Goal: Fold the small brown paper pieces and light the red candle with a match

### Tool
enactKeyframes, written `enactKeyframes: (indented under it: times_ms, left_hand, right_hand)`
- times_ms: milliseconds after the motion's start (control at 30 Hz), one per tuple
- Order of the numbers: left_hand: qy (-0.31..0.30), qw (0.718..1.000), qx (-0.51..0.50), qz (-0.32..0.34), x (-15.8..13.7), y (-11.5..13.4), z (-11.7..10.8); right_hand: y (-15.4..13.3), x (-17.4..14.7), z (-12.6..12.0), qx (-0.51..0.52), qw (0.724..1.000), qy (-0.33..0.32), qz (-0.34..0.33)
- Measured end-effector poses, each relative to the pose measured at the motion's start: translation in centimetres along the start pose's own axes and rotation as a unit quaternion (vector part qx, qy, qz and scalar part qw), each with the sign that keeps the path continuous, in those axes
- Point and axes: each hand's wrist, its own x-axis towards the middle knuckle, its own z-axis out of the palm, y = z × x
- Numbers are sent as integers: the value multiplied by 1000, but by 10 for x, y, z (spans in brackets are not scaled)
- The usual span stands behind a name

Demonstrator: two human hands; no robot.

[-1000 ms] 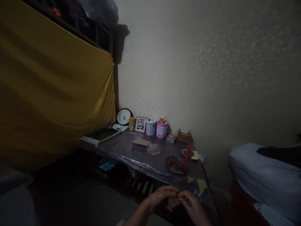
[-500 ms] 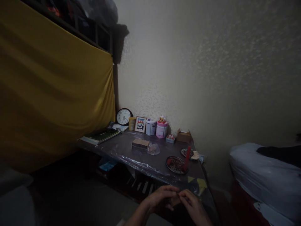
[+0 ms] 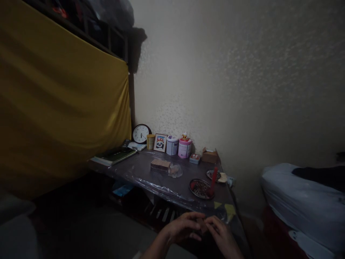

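Low in the head view, my left hand (image 3: 184, 227) and my right hand (image 3: 221, 233) meet in front of the table's near edge. Between their fingertips is a small brown piece (image 3: 202, 226), perhaps paper or card; its kind is too dim to tell. The left fingers curl round it from one side, while the right fingers pinch at its other edge. Beyond them on the table stands a round dish (image 3: 191, 190) of small dark and pale bits, with a red spoon-like tool (image 3: 213, 181) upright in it. Yellow pieces (image 3: 229, 211) lie close to my right hand.
A plastic-covered table (image 3: 134, 171) carries a row of small brown packets (image 3: 160, 165), a clear bag (image 3: 175, 171), a second dish (image 3: 211, 175) and pale sticks (image 3: 222, 177). Along the wall stand a clock (image 3: 141, 133), a framed panda picture (image 3: 160, 143), two tubs (image 3: 184, 148) and a cardboard box (image 3: 209, 155).
The brown piece has turned slightly between my fingers, and the left fingers have shifted a little. The view has moved slightly; the things on the table stay put.
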Motion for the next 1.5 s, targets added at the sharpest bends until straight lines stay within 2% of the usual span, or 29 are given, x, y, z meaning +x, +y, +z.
enactKeyframes:
  times_ms: [267,633,967,1367,1500]
  left_hand:
    - [7,1000,0,0,1,0,0]
    - [22,1000,12,10,-1,2,2]
    - [50,998,17,39,-2,3,1]
    - [42,996,3,76,1,1,-1]
    - [37,995,0,88,2,0,0]
  right_hand:
    - [2,-1,-1,-15,1000,6,-8]
    - [-9,-2,-5,-43,999,14,-29]
    - [-5,-1,-6,-69,998,-1,-3]
    - [-2,0,-8,-22,998,51,11]
    - [4,3,-8,46,994,87,47]
